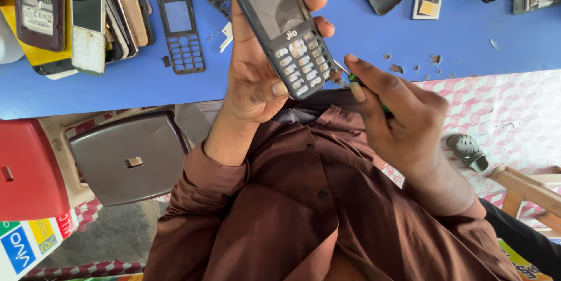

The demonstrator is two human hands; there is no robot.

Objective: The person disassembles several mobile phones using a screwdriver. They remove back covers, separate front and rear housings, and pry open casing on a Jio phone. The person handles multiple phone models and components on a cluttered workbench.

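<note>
Head view: your left hand (254,79) grips the dark keypad phone (284,26) above the blue desk's (362,35) near edge; your right hand (394,114) pinches a green-handled screwdriver (350,77) at its lower corner. Empty phone frame (181,29) lies left.

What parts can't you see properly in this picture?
- Head view: the screwdriver is mostly hidden in the right hand; its tip is too small to make out.
- The keypad phone back is turned away, held by the left hand.
- The pile of phones is cut off by the top edge.
</note>
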